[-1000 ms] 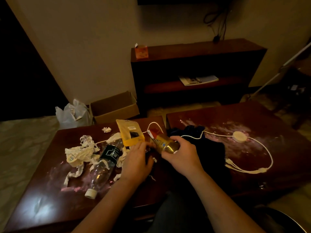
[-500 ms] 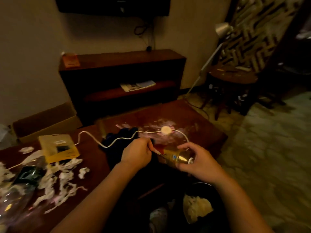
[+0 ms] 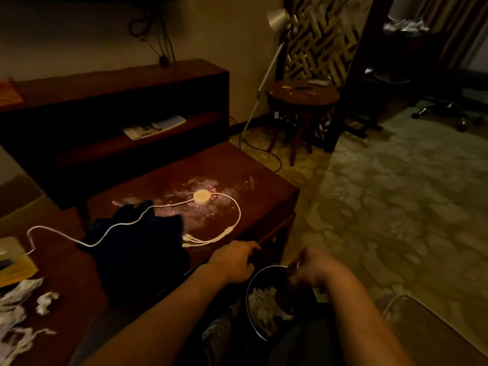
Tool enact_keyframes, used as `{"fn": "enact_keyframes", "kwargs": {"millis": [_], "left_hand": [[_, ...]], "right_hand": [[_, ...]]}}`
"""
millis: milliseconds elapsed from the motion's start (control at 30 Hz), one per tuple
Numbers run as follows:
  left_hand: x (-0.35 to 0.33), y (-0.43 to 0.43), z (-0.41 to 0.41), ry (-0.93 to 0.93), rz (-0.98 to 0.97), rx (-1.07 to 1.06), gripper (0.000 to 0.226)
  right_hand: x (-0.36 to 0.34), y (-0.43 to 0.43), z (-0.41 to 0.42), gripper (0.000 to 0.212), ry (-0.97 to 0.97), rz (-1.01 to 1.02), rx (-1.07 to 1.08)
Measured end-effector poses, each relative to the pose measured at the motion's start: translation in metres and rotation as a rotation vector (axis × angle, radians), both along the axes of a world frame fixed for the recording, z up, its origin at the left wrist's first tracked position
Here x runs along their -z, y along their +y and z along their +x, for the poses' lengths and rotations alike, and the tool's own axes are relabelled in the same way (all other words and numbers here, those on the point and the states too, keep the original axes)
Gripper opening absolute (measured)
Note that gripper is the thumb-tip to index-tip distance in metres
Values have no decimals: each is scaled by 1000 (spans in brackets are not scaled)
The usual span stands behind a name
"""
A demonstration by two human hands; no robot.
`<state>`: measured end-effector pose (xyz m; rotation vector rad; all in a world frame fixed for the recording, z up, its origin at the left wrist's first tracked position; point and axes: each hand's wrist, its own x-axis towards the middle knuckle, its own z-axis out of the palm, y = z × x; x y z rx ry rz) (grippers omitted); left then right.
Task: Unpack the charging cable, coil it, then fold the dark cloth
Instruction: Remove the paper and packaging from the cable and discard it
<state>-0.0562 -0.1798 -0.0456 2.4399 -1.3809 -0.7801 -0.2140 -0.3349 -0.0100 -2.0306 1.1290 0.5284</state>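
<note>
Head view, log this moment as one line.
cable uncoiled across cloth | cloth unfolded | left hand at table edge | right hand blurred over bin

Bare wood showed along the far and right edges of the table point(image 3: 266, 180), centre frame. A heaped dark cloth point(image 3: 137, 244) and a white cable point(image 3: 202, 197) looping over it blocked the middle. Paper scraps point(image 3: 15, 310) and a yellow packet point(image 3: 13, 265) crowded the lower left. A round bin point(image 3: 250, 286) stood just beside the table's near corner. Open carpet point(image 3: 396, 207) filled the right.
</note>
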Motion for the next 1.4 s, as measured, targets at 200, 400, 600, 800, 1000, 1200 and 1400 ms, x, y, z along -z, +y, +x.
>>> {"fn": "enact_keyframes", "kwargs": {"millis": [200,400,600,800,1000,1200,1400], "left_hand": [[-11,-9,4,-29,-49,3,51],[-28,14,12,-58,-114,-105,46],[-59,84,45,-67,-250,-387,14],[-67,219,71,-193,-348,-686,8],[-66,358,73,-466,-268,-873,29],[-45,449,54,-494,-26,-1179,79],[-21,469,52,-285,-51,-1251,92]], "right_hand": [[3,-2,13,55,-37,-90,27],[-1,48,55,21,-263,-71,-78],[-28,127,122,23,-531,-171,-339],[-37,259,183,23,-698,-118,-554],[-34,390,203,29,-777,-3,-747],[-27,453,216,49,-721,29,-754],[-10,480,205,50,-723,28,-758]]}}
